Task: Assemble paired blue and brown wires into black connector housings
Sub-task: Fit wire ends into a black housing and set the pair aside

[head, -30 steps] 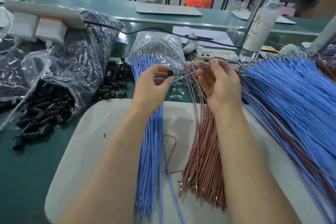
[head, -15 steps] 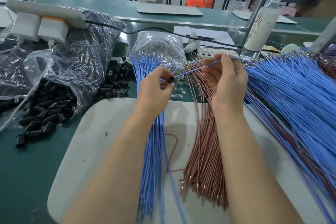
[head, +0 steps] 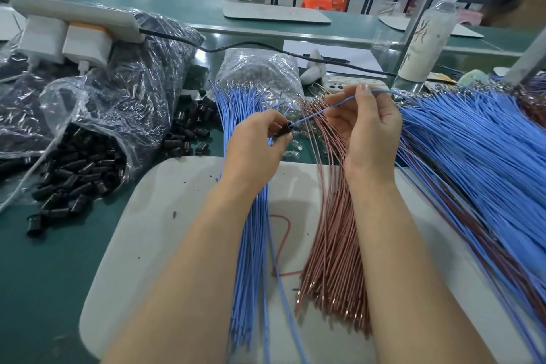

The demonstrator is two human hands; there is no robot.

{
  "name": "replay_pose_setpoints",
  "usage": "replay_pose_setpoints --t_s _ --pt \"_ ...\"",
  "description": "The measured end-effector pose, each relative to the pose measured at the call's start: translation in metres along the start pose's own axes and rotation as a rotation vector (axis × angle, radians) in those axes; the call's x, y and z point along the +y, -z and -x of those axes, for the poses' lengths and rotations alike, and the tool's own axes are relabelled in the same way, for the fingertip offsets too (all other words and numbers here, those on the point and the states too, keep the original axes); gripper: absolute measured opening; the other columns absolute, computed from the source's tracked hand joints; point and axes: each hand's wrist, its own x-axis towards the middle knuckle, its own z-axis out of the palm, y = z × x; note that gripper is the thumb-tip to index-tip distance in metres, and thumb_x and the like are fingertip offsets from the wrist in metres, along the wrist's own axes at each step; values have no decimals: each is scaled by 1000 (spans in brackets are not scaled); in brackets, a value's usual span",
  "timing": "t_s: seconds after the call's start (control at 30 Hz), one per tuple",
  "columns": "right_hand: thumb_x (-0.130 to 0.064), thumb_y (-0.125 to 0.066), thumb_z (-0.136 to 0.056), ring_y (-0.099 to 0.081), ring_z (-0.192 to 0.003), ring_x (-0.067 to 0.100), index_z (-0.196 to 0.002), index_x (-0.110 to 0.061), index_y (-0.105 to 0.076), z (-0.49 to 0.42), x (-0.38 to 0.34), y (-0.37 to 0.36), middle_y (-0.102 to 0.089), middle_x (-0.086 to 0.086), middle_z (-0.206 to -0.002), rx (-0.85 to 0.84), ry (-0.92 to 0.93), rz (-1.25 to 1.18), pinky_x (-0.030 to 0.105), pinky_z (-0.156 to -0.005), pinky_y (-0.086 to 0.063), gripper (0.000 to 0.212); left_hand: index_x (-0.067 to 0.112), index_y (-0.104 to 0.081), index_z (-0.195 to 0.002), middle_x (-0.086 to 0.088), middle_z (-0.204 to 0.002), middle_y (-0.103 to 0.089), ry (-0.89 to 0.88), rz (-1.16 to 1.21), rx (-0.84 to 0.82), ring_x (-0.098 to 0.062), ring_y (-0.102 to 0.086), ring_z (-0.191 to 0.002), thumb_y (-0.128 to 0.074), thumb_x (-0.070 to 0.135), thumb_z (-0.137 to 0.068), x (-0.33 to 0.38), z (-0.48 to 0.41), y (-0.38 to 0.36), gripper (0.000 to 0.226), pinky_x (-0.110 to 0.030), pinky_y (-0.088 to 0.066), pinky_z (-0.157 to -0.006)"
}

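My left hand (head: 254, 148) pinches a small black connector housing (head: 285, 128) above the blue wire bundle (head: 251, 230). A single blue wire (head: 313, 115) runs from that housing up to my right hand (head: 366, 130), which pinches it between thumb and fingers; the wire arcs on to the right. A bundle of brown wires (head: 334, 245) lies on the white mat (head: 165, 216) below my right hand. Loose black housings (head: 74, 177) spill from a clear plastic bag at the left.
A large fan of blue and dark brown wires (head: 478, 162) covers the right side. A clear bag of terminals (head: 260, 71) sits behind the bundles, with a white bottle (head: 428, 35) and a metal post at back right. A white charger (head: 85, 41) rests on the black bags.
My right hand has risen slightly and drawn the blue wire further away from the housing. My left hand has stayed in place, holding the housing.
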Motion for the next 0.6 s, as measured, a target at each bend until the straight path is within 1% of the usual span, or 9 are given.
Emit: replay_pose_setpoints --t_s 0.17,0.23,0.3,0.37,0.43,0.5,0.53,0.6 --pt "-15 -42 -101 -64 -57 10 -78 -12 -58 -1 4 1 -70 0 -66 -41 -77 3 19 -54 -50 28 16 -67 -102 7 -91 -62 -19 15 -9 -7 -54 -85 -66 15 -86 4 1 2 16 -17 -40 -78" --pt "-16 -44 -101 -64 -59 9 -80 -12 -60 -2 6 1 -70 1 -70 -55 -111 34 19 -56 -51 27 16 -67 -102 4 -92 -63 -55 21 -28 -8 -54 -86 -66 15 -87 7 1 2 15 -11 -39 -74" --pt "-15 -48 -99 -62 -59 9 -83 -11 -63 -2 10 0 -68 2 -73 -80 -137 118 20 -59 -53 22 15 -68 -102 5 -93 -62 -78 28 -41 -8 -53 -86 -65 16 -87 9 1 1 16 -4 -37 -72" --pt "-12 -52 -97 -59 -57 8 -84 -11 -63 -3 13 -1 -64 1 -70 -100 -144 195 21 -60 -52 17 15 -67 -101 5 -90 -61 -79 28 -42 -7 -53 -84 -65 17 -87 8 1 0 14 -1 -35 -70" --pt "-11 -53 -97 -58 -56 7 -85 -11 -62 -4 14 0 -62 1 -67 -63 -131 192 19 -59 -52 16 16 -67 -97 6 -84 -62 -46 40 -31 -7 -54 -79 -64 17 -88 5 0 0 9 -1 -35 -66" --pt "-12 -51 -97 -61 -58 8 -86 -11 -62 -7 12 2 -62 2 -68 3 -133 135 18 -59 -53 16 16 -66 -95 11 -79 -61 24 98 -7 -2 -55 -75 -62 19 -89 4 -1 0 8 -3 -37 -65" --pt "-13 -51 -98 -62 -59 8 -86 -12 -62 -8 12 4 -62 2 -69 31 -144 109 18 -59 -53 16 18 -65 -96 14 -80 -61 59 153 7 1 -56 -75 -62 20 -90 4 -1 1 7 -4 -40 -67" --pt "-13 -51 -98 -62 -57 7 -83 -14 -62 -8 12 5 -63 1 -68 58 -175 77 18 -57 -53 19 23 -62 -93 17 -84 -62 110 299 -10 1 -59 -81 -62 21 -90 6 -2 4 4 -10 -45 -74"
